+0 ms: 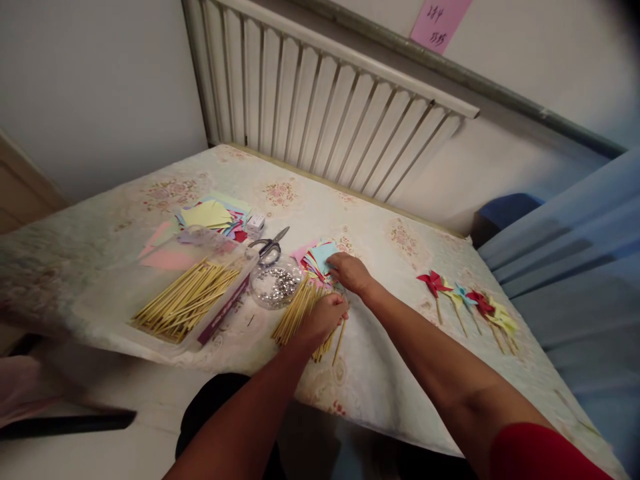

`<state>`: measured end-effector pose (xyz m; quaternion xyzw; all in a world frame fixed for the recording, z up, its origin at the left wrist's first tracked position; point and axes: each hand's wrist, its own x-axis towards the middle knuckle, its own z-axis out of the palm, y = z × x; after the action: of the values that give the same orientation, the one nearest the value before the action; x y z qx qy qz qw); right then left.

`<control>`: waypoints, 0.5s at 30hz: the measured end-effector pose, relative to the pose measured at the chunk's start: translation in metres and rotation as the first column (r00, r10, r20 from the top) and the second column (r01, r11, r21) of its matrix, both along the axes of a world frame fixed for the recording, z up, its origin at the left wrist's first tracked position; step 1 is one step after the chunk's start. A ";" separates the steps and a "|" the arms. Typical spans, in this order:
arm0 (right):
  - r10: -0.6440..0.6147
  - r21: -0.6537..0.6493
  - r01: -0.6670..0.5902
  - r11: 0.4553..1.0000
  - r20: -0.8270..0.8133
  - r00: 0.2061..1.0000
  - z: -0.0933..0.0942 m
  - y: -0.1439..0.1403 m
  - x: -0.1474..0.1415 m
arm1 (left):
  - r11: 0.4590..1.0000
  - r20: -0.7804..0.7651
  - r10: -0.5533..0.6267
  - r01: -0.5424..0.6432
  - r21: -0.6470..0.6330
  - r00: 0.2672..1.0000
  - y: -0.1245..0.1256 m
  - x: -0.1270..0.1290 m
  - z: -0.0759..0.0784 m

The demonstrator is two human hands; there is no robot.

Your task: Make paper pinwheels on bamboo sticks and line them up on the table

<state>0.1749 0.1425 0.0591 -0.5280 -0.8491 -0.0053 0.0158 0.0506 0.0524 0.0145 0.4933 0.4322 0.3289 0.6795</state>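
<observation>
My right hand (351, 272) reaches to a small stack of coloured paper pieces (311, 261), with its fingertips closed at the edge of the light blue piece (323, 253) on top. Just below it, my left hand (327, 319) is curled closed above a loose bundle of thin wooden sticks (293, 315). What its fingers hold, if anything, is hidden. A round clear dish (276, 285) of small shiny metal pins lies left of the bundle. Scissors (270, 248) lie partly open behind the dish.
A clear plastic box (205, 327) holds many more sticks. Behind it are paper scraps (207, 215) and a small white box (255, 225). Several finished pinwheels (483, 303) lie at the right on the flowered tablecloth (380, 373). A radiator (320, 100) and blue curtain (585, 267) border the table.
</observation>
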 end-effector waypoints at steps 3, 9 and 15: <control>0.001 -0.006 0.000 1.000 0.035 0.999 -0.003 0.002 -0.001 | 1.000 0.001 -0.001 0.001 0.003 1.000 0.000 0.001 -0.001; 0.015 -0.026 -0.014 1.000 0.043 0.999 -0.005 0.002 -0.002 | 1.000 0.001 -0.001 0.001 0.029 1.000 0.001 0.001 -0.005; -0.004 -0.059 0.005 0.998 0.018 1.000 -0.006 0.003 -0.002 | 1.000 0.061 0.013 -0.012 -0.014 0.998 0.002 0.002 -0.008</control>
<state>0.1726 0.1455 0.0528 -0.5299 -0.8479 0.0152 -0.0073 0.0523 0.0544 0.0069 0.4756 0.4166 0.3453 0.6936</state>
